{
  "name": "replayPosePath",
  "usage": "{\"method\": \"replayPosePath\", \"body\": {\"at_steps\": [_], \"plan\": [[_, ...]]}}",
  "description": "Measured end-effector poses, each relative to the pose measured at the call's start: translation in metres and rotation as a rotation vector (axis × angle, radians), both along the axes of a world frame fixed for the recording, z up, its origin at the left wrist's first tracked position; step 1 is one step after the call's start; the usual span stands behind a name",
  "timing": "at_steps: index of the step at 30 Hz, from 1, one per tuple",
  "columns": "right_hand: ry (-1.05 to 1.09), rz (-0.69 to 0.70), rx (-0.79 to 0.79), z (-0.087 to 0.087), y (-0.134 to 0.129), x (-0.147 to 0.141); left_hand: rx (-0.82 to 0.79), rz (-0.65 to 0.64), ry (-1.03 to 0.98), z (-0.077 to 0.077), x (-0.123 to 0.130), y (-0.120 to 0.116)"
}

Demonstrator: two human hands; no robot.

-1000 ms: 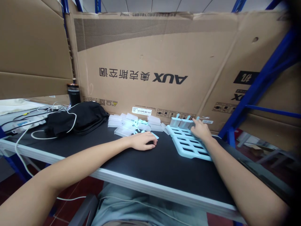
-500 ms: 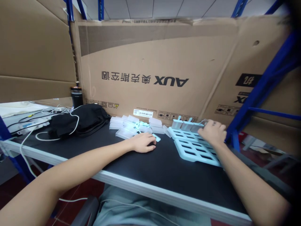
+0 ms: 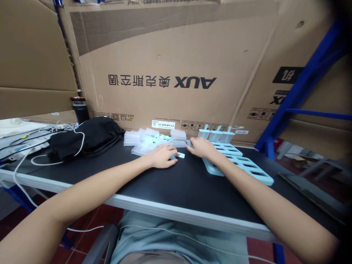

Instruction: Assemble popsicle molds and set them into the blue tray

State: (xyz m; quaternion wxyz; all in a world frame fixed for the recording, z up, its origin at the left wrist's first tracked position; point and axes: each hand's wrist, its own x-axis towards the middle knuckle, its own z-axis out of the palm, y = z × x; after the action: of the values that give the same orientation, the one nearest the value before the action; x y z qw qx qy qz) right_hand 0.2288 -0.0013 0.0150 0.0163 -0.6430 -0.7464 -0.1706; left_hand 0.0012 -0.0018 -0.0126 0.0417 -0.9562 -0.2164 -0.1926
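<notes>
Head view: picking-up looks in hand, right hand [image 3: 202, 147] at a clear mould [image 3: 189, 143] right of centre, left hand [image 3: 162, 156] curled by a blue stick [image 3: 181, 155] mid-frame, rack [image 3: 260, 177] at frame right, both grips impossible to tell, a neat pinch seemingly called for next.

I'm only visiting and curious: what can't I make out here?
Head view:
What lies under the left hand: the hand covers it.
Whether the right hand grips anything: its back hides the palm.
Part of the blue rack: behind the right forearm.
Finest print on the cardboard: too small.
</notes>
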Motion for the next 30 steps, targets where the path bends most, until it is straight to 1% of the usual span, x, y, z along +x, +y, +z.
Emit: {"method": "replayPosePath", "body": {"at_steps": [3,6,9,12,16,20,22,24,27,30], "plan": [[0.039,-0.009,-0.016,0.001,-0.004,0.001,-0.023,-0.005,-0.001,-0.002,0.000,0.003],[0.090,-0.015,0.007,0.001,-0.004,0.002,0.001,-0.054,-0.028,-0.001,0.001,0.003],[0.111,-0.024,0.034,-0.002,-0.004,0.001,-0.022,-0.088,-0.057,0.000,0.001,0.001],[0.123,-0.021,0.015,-0.002,-0.004,0.001,-0.068,-0.084,-0.080,0.002,0.001,-0.001],[0.167,-0.065,0.016,0.000,-0.006,-0.001,-0.061,-0.093,-0.050,0.003,0.001,-0.003],[0.238,-0.138,-0.052,-0.003,-0.004,-0.004,-0.124,-0.104,-0.068,0.002,0.001,-0.002],[0.289,-0.153,-0.081,-0.005,0.000,-0.004,-0.165,-0.086,-0.104,0.002,0.002,-0.002],[0.337,-0.162,-0.111,-0.004,0.003,-0.003,-0.165,-0.055,-0.116,0.002,0.003,-0.003],[0.407,-0.185,-0.160,0.005,0.004,-0.001,-0.102,-0.042,-0.076,0.004,0.003,-0.005],[0.456,-0.198,-0.138,0.022,-0.005,0.001,-0.080,-0.031,-0.043,0.005,0.003,-0.007]]}}
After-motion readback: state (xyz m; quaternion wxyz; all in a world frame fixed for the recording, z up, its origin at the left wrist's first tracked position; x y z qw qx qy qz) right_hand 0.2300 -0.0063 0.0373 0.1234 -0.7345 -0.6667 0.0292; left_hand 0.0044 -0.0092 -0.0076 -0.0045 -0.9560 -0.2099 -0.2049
